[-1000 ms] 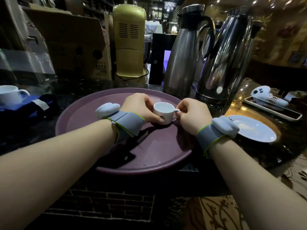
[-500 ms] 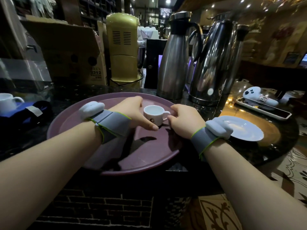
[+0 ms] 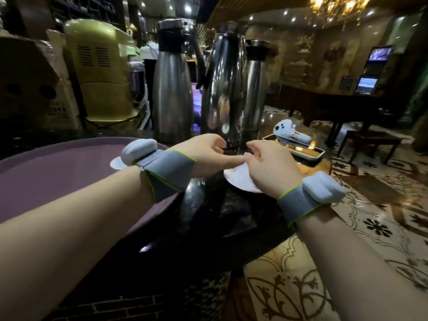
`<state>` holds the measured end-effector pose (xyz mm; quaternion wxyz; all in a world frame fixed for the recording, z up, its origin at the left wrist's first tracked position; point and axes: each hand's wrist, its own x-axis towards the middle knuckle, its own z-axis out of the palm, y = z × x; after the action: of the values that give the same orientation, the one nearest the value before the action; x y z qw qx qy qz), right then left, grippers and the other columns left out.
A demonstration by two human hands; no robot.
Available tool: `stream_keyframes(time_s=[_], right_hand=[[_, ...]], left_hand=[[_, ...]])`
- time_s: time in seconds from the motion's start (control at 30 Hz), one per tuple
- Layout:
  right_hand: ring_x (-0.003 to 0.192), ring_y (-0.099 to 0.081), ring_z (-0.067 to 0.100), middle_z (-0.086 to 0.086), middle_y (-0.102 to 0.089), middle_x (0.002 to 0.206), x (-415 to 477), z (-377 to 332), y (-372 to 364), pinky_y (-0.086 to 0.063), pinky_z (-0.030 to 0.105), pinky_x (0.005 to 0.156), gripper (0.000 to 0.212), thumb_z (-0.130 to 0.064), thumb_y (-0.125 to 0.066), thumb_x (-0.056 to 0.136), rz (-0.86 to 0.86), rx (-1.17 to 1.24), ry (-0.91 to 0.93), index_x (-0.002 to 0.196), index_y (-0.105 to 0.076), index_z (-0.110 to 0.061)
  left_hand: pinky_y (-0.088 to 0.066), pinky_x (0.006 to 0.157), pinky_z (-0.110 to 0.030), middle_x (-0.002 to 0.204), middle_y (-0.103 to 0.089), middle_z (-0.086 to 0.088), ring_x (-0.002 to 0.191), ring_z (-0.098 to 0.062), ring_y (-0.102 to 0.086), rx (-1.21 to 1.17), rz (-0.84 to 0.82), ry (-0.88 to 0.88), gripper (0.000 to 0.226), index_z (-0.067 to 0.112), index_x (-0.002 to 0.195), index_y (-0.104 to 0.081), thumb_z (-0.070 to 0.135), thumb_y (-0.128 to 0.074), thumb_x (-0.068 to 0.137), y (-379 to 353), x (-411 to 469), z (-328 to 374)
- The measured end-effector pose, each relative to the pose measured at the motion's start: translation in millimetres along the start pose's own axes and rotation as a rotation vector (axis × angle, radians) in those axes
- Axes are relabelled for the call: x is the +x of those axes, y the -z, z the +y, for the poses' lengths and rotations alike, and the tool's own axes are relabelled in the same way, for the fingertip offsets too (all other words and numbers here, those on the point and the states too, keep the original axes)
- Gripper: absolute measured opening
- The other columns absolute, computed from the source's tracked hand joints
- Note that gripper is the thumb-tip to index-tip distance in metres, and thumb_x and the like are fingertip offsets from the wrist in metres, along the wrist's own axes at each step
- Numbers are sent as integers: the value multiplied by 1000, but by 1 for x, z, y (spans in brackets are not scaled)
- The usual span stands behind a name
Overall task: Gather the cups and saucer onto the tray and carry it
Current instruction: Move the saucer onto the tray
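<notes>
both hands meet over the white saucer [image 3: 240,180], which lies on the dark counter [image 3: 208,205] just right of the purple tray [image 3: 58,172]. the left hand [image 3: 208,156] is loosely curled, gripping nothing, its thumb touching the right hand [image 3: 268,167]. whether the right hand grips the saucer i cannot tell. a white cup [image 3: 117,162] peeks from behind the left wristband on the tray. steel jugs [image 3: 172,93] stand at the far side.
</notes>
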<state>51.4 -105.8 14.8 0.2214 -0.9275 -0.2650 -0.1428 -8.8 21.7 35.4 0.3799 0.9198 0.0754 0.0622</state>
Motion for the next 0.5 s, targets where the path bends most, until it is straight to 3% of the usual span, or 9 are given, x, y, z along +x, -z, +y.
stream_keyframes(time_s=[0.07,0.17,0.37,0.5], right_hand=[[115,-52,41,22,-60,118,-1,21,4,-42,42,94,31,-26,-44,93,-28,-117,-65,109,-60,-5],[117,-48,39,20,-55,121,-4,38,7,-39,41,96,29,-23,-41,96,-54,-270,-97,112,-56,-3],[110,-59,36,19,-64,116,5,59,4,-47,35,84,27,-20,-45,95,-119,-266,-151,108,-61,-2],[107,-61,36,18,-66,113,10,62,1,-38,30,71,26,-17,-46,93,-153,-210,-146,103,-64,-2]], left_hand=[[-46,99,-34,125,-62,-7,114,-24,-60,82,1,58,65,8,128,-50,44,-65,76,-14,17,1],[-48,98,-39,122,-64,-10,112,-28,-61,144,40,160,59,12,119,-57,43,-67,70,-24,34,-4],[-46,96,-35,113,-67,-10,107,-27,-60,272,114,247,34,10,107,-64,31,-61,81,-38,49,1],[-45,86,-28,111,-68,-10,104,-25,-61,324,161,296,27,12,105,-67,22,-60,81,-41,52,1]])
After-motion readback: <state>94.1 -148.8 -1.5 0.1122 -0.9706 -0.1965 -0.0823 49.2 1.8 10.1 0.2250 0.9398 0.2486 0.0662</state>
